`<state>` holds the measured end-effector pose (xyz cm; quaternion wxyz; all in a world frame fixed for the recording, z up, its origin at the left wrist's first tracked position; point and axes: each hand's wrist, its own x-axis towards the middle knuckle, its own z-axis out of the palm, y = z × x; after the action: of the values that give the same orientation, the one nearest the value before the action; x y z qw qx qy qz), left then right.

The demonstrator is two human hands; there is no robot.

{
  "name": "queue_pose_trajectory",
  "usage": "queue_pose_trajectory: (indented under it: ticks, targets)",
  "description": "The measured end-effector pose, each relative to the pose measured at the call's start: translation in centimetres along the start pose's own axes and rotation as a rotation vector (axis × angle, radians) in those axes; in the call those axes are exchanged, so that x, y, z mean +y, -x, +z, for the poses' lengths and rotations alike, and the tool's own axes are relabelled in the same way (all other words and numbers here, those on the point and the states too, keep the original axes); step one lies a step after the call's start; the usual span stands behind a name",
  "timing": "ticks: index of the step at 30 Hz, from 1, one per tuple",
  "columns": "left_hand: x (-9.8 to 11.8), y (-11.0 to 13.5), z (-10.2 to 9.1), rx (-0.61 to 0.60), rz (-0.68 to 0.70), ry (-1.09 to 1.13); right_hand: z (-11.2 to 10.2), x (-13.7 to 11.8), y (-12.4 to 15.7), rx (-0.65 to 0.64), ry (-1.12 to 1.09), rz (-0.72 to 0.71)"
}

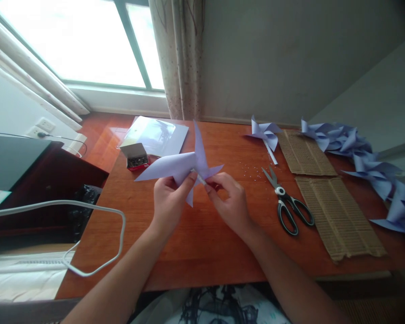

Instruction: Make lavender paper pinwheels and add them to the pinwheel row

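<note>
A pale lilac paper pinwheel [178, 164] is held up over the middle of the wooden table, its blades spread out. My left hand [170, 198] is closed on it, the thumb pressing near the centre where a thin white paper stick [200, 179] meets the blades. My right hand [229, 198] pinches the lower end of that stick between thumb and fingertips. To the right lie scissors [285, 198] with black and white handles, their blades slightly apart. Behind the left hand stands a small red box [137, 162] with its lid up, full of small dark pieces.
Another pinwheel [263, 133] with a white stick lies at the back. Two corrugated cardboard pieces [337, 216] rest on the right, beside a row of several pinwheels [344, 139]. A plastic-covered paper stack [155, 132] is back left. A white cable [121, 225] loops over the left edge.
</note>
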<state>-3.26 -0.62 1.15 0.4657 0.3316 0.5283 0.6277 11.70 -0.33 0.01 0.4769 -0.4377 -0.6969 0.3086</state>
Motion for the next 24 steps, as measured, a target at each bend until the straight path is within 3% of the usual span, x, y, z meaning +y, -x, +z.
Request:
queue_pose_trajectory:
  ticks: [5, 11, 14, 17, 24]
  targets:
    - [-0.3, -0.1, -0.3, -0.01, -0.024, 0.015, -2.8, -0.2, 1.1, -0.001, 0.096, 0.01]
    - [-0.4, 0.0, -0.4, -0.005, -0.046, -0.01, -11.6, 2.9, 5.2, 0.203, 0.628, 0.11]
    - [-0.3, 0.0, -0.4, 0.001, -0.053, -0.002, -15.0, 4.5, 7.7, 0.184, 0.832, 0.125]
    - [-0.4, -0.2, -0.4, 0.016, -0.047, 0.025, -16.4, 5.3, 9.3, 0.096, 0.911, 0.149]
    - [-0.5, -0.7, 0.0, 0.033, -0.102, 0.099, -16.3, 5.7, 9.9, 0.047, 0.933, 0.176]
